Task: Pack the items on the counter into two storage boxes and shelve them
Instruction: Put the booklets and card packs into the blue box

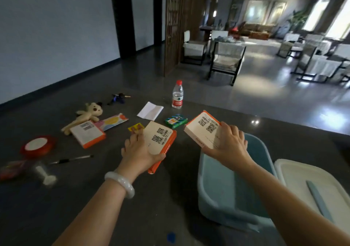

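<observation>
My left hand grips a flat white-and-orange box with QR codes, tilted just above the dark counter. My right hand holds a second white-and-orange box over the far rim of an open light-blue storage box. A third such box lies on the counter at the left. A white lid with a blue handle lies to the right of the storage box.
On the counter lie a plush toy, keys, a water bottle, folded white paper, a green card box, a colourful packet, a yellow packet, red tape, a pen.
</observation>
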